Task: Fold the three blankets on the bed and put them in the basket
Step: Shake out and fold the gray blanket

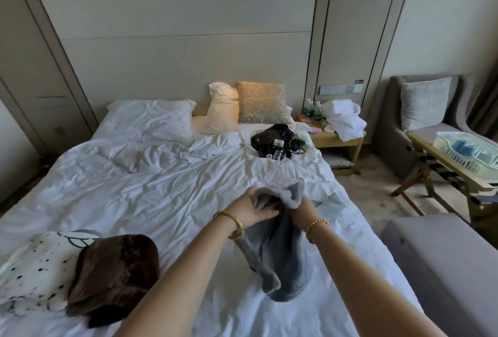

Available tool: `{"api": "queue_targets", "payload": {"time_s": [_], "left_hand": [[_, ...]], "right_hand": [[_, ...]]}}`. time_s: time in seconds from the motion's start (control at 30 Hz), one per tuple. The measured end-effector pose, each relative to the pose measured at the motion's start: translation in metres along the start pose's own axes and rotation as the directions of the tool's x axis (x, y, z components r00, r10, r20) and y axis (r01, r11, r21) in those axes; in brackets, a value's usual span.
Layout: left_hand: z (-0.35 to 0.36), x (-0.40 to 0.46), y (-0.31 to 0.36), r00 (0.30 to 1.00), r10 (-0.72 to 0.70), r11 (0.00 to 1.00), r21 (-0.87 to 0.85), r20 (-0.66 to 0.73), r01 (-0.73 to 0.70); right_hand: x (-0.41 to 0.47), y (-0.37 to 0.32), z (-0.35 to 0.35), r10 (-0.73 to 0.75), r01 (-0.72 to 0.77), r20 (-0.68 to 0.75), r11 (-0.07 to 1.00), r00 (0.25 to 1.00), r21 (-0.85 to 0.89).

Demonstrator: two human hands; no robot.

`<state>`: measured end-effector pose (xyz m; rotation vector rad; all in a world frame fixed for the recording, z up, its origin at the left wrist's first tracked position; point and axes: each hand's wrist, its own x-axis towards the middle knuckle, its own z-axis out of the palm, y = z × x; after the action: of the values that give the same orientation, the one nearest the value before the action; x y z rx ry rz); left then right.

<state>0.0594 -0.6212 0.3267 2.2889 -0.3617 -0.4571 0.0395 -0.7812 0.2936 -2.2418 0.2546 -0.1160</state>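
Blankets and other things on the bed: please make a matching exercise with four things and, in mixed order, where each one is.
Things:
1. grey blanket
2. brown blanket
3. white spotted blanket
4. black pile of devices and cables

Places:
A. near the pillows
B. held in both hands
C. at the bed's left edge
D. partly on the spotted blanket

Pairs: 1-B, 2-D, 3-C, 4-A

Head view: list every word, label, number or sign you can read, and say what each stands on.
No text can be read.
White tags on the black gear on the bed: dark marks, too blurred to read.
Dark sign above the wall switch panel: too small to read.
Bottles on the bedside table: labels too small to read.
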Motion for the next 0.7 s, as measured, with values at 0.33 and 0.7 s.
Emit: {"api": "queue_targets", "payload": {"time_s": [0.33,0.7], "left_hand": [[0.019,0.016,-0.003,0.955,-0.251,0.938,-0.284,-0.157,0.200],[0.052,-0.005,-0.069,0.842,-0.439,0.812,0.263,-0.312,0.521]], "right_hand": [[0.009,-0.088,-0.067,-0.368,-0.007,0.303,0.625,0.879,0.781],[0.008,0.060,-0.015,0.271,-0.016,0.478,0.882,0.836,-0.471]]}}
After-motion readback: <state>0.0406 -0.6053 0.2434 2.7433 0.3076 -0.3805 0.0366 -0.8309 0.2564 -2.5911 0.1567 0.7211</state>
